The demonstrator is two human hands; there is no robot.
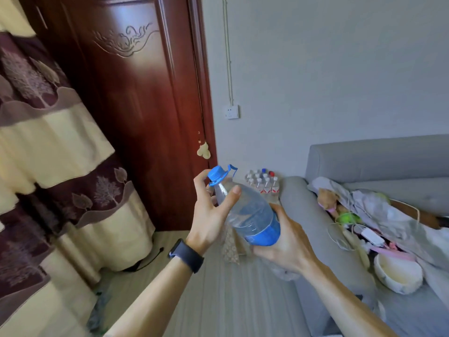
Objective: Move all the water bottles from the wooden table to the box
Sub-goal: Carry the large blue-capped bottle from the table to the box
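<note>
A large clear water bottle (250, 212) with a blue cap, blue carry loop and blue label is held tilted in the air at the middle of the view. My left hand (209, 210) grips its neck just under the cap, thumb across the shoulder. My right hand (284, 242) cups and grips its lower body by the blue label. Behind it, in the corner by the wall, stands a group of several small water bottles (263, 182) with white, blue and red caps. No wooden table or box is in view.
A grey sofa (379, 161) fills the right side, strewn with cloth, cables and a white bowl (398, 273). A dark red wooden door (136, 105) stands behind, patterned curtains (48, 147) hang at left, and a striped floor lies below my arms.
</note>
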